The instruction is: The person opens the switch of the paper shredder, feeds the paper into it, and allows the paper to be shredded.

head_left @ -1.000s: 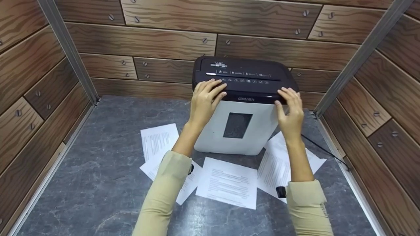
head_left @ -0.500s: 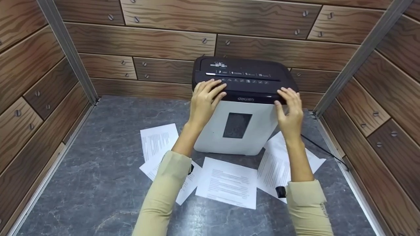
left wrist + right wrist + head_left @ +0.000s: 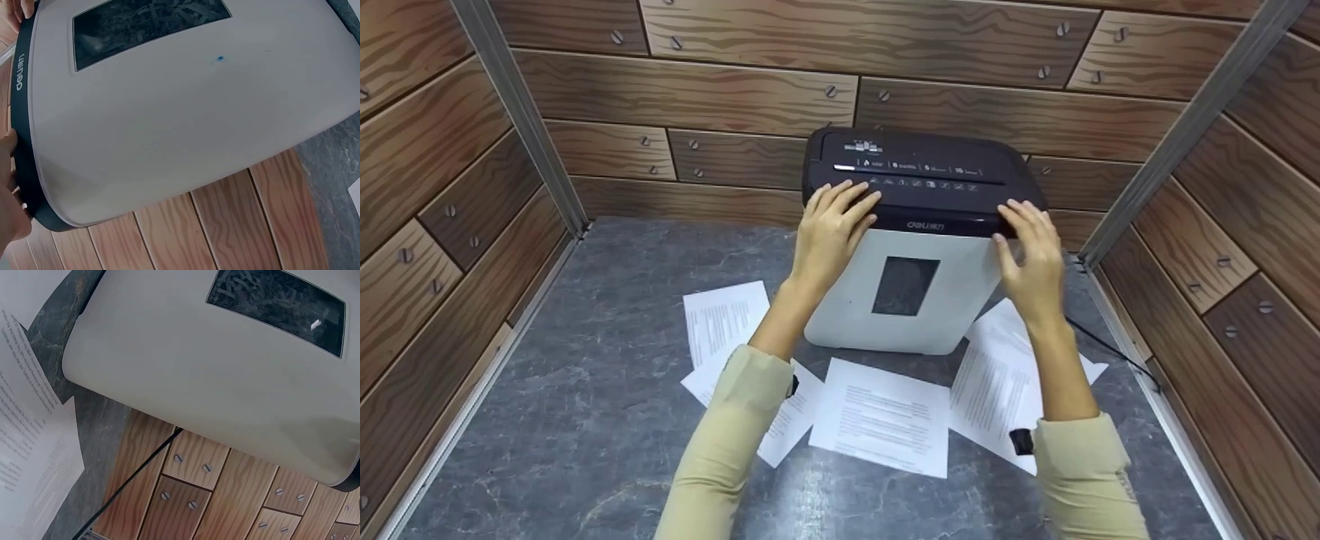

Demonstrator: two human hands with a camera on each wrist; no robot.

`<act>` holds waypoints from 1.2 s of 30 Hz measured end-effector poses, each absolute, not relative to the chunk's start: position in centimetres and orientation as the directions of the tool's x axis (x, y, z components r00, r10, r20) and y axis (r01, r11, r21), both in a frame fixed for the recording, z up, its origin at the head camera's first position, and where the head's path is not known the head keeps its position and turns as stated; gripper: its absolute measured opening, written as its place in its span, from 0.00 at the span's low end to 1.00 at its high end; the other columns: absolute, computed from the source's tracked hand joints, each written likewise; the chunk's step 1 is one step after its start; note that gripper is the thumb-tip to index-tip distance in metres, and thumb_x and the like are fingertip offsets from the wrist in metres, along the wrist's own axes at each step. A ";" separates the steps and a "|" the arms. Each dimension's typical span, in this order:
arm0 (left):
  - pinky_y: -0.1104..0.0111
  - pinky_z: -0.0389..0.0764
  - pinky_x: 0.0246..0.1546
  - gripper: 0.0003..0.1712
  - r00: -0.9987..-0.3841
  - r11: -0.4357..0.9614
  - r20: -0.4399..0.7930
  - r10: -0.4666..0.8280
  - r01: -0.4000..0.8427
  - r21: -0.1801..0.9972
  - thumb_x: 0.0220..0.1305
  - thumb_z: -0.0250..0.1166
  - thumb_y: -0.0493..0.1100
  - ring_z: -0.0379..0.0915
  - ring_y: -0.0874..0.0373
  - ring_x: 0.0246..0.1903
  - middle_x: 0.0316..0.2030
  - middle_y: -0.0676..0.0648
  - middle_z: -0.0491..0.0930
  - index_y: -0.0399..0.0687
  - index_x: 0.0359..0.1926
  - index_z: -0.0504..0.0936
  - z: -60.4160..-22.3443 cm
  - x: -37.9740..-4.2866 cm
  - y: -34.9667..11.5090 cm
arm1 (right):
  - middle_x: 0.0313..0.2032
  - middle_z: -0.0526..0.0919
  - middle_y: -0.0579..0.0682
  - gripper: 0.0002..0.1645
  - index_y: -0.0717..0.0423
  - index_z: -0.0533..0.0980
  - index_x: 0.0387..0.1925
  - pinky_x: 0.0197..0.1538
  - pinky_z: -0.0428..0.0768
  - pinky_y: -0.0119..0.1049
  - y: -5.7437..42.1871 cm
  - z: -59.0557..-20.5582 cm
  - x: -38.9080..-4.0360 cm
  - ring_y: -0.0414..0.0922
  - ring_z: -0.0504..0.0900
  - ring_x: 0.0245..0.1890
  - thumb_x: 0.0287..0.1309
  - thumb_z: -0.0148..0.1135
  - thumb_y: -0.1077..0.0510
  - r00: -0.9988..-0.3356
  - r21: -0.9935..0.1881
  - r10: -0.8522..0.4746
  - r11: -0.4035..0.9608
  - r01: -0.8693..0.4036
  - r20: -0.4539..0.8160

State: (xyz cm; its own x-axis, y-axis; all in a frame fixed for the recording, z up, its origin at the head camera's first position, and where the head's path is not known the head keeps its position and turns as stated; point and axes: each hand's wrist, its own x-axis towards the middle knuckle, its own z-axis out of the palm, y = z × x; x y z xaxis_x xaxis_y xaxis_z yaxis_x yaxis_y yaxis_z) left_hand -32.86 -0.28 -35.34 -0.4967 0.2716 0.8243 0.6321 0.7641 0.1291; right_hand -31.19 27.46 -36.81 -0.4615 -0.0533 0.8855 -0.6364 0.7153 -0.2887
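A paper shredder (image 3: 840, 315) with a light grey bin and a black top (image 3: 930, 161) stands at the back, leaning in this view. Shredded strips show through its dark window (image 3: 275, 304). My left hand (image 3: 826, 232) holds the front left edge of the top, fingers over it and thumb at the front. At the front right corner, my right hand (image 3: 1033, 255) grips the same edge, its thumb against the front. In the left wrist view, fingertips of both hands meet the black rim (image 3: 22, 112). The right wrist view does not show the right hand itself.
Printed sheets lie around the shredder's foot: one in front (image 3: 880, 420), overlapping ones at left (image 3: 725, 322) and more at right (image 3: 990, 375). A black cord (image 3: 1114, 351) runs right along the grey floor (image 3: 585, 360). Wood-patterned walls (image 3: 682, 94) enclose three sides.
My right wrist and forearm have shifted slightly right, while the fingertips stay at the shredder's edge. The left hand has barely moved, and the papers lie as before.
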 end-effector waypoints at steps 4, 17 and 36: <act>0.62 0.51 0.64 0.16 -0.426 0.742 0.868 0.255 0.662 0.107 0.62 0.61 0.41 0.63 0.51 0.58 0.54 0.45 0.74 0.45 0.51 0.80 -36.2 -31.9 -0.3 | 0.51 0.77 0.54 0.20 0.62 0.79 0.43 0.62 0.62 0.42 27.3 -37.7 -29.7 0.52 0.69 0.56 0.46 0.62 0.77 -0.419 -0.267 -0.055 0.693 -0.670 0.907; 0.66 0.75 0.45 0.11 -0.611 0.605 0.582 0.537 0.760 0.239 0.54 0.67 0.39 0.74 0.53 0.43 0.42 0.47 0.80 0.45 0.40 0.83 -50.2 -27.7 -1.0 | 0.40 0.79 0.54 0.17 0.60 0.78 0.41 0.46 0.76 0.46 25.8 -52.9 -25.6 0.53 0.77 0.43 0.44 0.68 0.66 -0.802 -0.370 -0.378 0.740 -0.562 0.462; 0.56 0.54 0.63 0.48 -0.808 0.783 -0.103 0.580 0.519 0.342 0.45 0.73 0.51 0.52 0.45 0.63 0.64 0.39 0.58 0.38 0.64 0.62 -56.7 -26.8 -0.9 | 0.36 0.72 0.56 0.22 0.64 0.77 0.40 0.45 0.72 0.50 25.5 -57.2 -25.7 0.56 0.71 0.42 0.41 0.72 0.61 -0.943 -0.386 -0.260 0.864 -0.324 0.209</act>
